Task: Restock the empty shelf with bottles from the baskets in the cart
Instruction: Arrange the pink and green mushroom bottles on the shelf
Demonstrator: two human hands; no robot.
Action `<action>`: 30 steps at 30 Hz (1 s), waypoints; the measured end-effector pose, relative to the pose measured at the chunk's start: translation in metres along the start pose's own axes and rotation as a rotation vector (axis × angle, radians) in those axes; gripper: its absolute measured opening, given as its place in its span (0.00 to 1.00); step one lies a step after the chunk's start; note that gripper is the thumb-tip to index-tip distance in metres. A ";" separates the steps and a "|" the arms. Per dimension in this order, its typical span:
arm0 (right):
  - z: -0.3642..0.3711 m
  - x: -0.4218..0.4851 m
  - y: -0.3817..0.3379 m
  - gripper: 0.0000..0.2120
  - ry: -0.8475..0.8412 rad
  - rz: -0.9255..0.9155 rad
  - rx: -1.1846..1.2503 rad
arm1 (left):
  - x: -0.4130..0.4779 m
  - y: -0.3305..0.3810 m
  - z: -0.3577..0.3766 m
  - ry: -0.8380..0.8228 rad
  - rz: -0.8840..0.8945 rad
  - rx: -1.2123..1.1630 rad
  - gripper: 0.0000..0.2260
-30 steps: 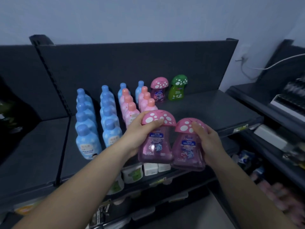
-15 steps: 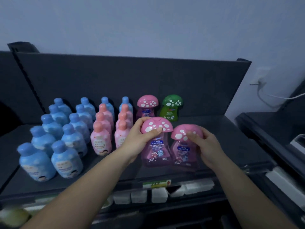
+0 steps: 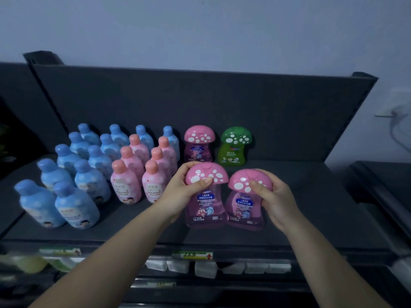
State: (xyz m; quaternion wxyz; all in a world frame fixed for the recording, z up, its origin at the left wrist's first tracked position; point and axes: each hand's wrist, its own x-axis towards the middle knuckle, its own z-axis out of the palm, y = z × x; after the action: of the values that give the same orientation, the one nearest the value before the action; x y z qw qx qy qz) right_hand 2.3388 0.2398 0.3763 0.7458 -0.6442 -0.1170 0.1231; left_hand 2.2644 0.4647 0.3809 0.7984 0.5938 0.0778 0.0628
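Head view. The dark shelf (image 3: 311, 210) fills the frame, its deck bare from 3 to 5 o'clock. At 9 o'clock the blue bottles (image 3: 75, 203) stand in rows. Just right of them are the pink round-capped bottles (image 3: 125, 187). Toward 12 o'clock, by the back panel, a rear pink mushroom bottle (image 3: 198, 144) and a green mushroom bottle (image 3: 234, 150) stand upright, apart.

At centre, the left hand (image 3: 181, 193) is clamped on the cap of the left-held bottle (image 3: 206, 205). The right hand (image 3: 277, 198) is clamped on the cap of the right-held bottle (image 3: 242, 207). The two are side by side, nearly touching.

A second ago both bottles hung in the air before the shelf's front edge. Now they are over the deck, directly before the rear pair; base contact cannot be told. Judged: placement is nearly complete, with only release remaining.
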 end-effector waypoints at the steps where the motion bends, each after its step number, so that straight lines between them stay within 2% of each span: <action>1: 0.000 0.002 0.000 0.19 0.001 -0.004 0.004 | 0.003 0.000 -0.001 -0.006 0.009 0.007 0.25; 6: -0.003 0.011 0.001 0.20 0.006 -0.047 -0.018 | 0.020 -0.003 -0.005 -0.037 0.070 0.072 0.26; 10: -0.008 0.016 -0.001 0.20 0.015 -0.049 -0.009 | 0.031 -0.002 -0.008 -0.053 0.138 0.227 0.23; 12: -0.009 0.018 -0.001 0.20 0.018 -0.047 -0.006 | 0.037 0.003 -0.010 -0.042 0.192 0.407 0.23; 16: -0.007 0.021 0.000 0.23 0.023 -0.056 -0.047 | 0.049 0.021 -0.011 0.084 0.356 0.953 0.22; 19: -0.002 0.022 0.001 0.21 0.017 -0.071 -0.040 | 0.058 0.038 -0.010 0.156 0.320 1.344 0.24; 21: 0.004 0.022 0.002 0.20 0.002 -0.084 -0.035 | 0.066 0.046 -0.010 0.181 0.249 1.504 0.25; 23: 0.012 0.023 0.002 0.19 -0.014 -0.086 -0.035 | 0.074 0.051 -0.011 0.193 0.215 1.581 0.25; 30: 0.032 0.031 0.004 0.23 -0.135 -0.116 -0.266 | 0.095 0.063 -0.020 0.176 0.109 1.498 0.26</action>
State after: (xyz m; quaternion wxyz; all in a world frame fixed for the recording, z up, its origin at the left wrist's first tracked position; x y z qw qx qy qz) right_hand 2.3573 0.2806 0.3774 0.6503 -0.7197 -0.2191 0.1060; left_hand 2.3533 0.5195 0.4314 0.1681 0.9734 0.1334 0.0797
